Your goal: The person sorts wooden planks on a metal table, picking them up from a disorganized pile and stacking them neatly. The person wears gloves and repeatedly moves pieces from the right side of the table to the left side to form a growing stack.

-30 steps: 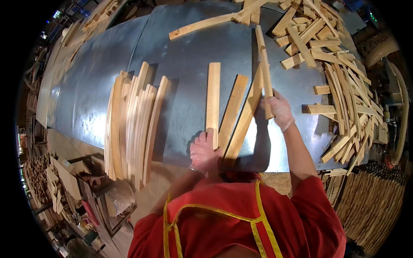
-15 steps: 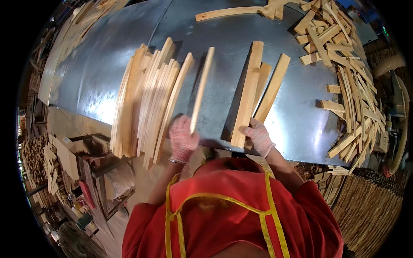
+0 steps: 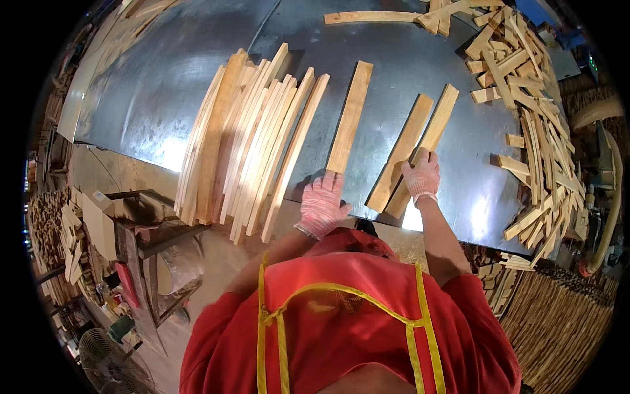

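My left hand (image 3: 321, 205), in a pinkish knitted glove, grips the near end of a flat wooden strip (image 3: 351, 118); that end is hidden beneath the fingers. To its right, my right hand (image 3: 422, 177), gloved the same way, is closed over another wooden strip (image 3: 438, 119), whose lower part slants down to the table edge. Just left of that strip lies a darker wooden strip (image 3: 401, 152), close beside it. A row of several pale strips (image 3: 259, 144) lies left of my left hand, packed side by side with their near ends over the table edge.
The metal-topped table (image 3: 170, 72) carries a jumbled pile of wood pieces (image 3: 525, 111) along its right side. A long strip (image 3: 371, 18) lies at the far edge. Lower left are a metal-framed stand (image 3: 141, 253) and a fan (image 3: 108, 358); stacked strips (image 3: 558, 322) fill the lower right.
The narrow strip from my left hand now lies at the row's right end. The wide strip has shifted left from my right hand into my left. My right hand has moved up and right onto another strip.
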Motion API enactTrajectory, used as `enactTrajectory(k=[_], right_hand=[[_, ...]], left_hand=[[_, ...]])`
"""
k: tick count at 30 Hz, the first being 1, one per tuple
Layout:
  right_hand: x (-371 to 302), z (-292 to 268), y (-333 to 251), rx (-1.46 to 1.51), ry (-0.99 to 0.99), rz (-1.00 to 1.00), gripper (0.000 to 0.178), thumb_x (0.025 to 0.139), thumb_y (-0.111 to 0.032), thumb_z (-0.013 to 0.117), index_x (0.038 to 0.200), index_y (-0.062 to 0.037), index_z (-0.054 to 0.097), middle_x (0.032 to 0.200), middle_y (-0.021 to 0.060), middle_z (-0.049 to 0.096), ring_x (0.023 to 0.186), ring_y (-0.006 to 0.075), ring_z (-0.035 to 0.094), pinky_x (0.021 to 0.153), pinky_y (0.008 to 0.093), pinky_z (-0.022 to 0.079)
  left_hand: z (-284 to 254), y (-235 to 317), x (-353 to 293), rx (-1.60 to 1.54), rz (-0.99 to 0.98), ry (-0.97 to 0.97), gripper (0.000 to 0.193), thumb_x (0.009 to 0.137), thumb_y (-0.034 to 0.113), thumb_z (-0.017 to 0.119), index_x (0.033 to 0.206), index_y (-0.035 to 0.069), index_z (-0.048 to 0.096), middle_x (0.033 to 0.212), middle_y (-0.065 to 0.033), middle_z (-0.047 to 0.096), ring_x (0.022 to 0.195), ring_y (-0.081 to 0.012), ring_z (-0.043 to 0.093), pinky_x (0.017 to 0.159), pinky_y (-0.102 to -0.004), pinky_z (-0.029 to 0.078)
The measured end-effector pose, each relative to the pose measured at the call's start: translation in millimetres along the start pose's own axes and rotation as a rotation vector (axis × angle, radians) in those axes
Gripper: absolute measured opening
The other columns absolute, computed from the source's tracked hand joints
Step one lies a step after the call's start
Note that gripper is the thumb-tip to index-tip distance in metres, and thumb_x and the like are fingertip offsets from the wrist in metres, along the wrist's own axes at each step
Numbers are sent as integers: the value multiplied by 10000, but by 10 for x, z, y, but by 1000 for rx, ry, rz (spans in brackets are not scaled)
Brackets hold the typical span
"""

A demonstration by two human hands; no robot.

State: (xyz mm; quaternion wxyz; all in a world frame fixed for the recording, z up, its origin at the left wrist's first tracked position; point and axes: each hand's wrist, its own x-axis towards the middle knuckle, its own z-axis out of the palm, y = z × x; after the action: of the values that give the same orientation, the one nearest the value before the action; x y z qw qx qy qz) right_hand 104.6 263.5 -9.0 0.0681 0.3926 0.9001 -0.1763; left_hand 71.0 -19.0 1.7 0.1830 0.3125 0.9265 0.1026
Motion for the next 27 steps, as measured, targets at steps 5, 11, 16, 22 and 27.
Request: enactTrajectory(k=[5,11,16,22,27], right_hand=[[109,-145,194,126,-49,45,802,827,-249,752,1549,-99,436,1627,167,388,1455,400,419,1168,486,430],[485,-112,744,1251,-210,102,819,774,-61,668,1542,28,400,1150,171,674,966,316,701,880,381,605],[56,-431,172,1841,-587,167,765,790,-219,833,1449,-21,499,1134,114,666,1038,270,698,945,414,607],[48,50,-245,1577,-654,9,660,829,-20,724,1453,1,508,1136,98,673,1005,244,675,919,379,580],[-342,353,-914,1461,-746,-5,602,842,55,689,1423,56,534,1166,116,701,985,227,674,916,336,559]], left_hand=[[428,-467,129,13,-172,196,883,820,384,775,1571,90,416,1470,-164,538,1216,-360,593,999,-497,505],[-126,-773,78,-809,-306,58,614,883,101,612,1488,29,533,1273,-179,682,1119,-276,674,952,-354,532],[-259,-794,-222,-865,-226,337,563,923,10,533,1486,18,550,1182,-105,713,1007,-143,647,917,-278,515],[-398,-1232,-481,-388,-481,516,544,899,85,654,1435,40,574,1300,-185,672,1120,-291,686,942,-410,537],[-404,-949,-544,100,-199,698,554,861,152,670,1400,98,552,1410,-133,575,1299,-351,534,1039,-531,453]])
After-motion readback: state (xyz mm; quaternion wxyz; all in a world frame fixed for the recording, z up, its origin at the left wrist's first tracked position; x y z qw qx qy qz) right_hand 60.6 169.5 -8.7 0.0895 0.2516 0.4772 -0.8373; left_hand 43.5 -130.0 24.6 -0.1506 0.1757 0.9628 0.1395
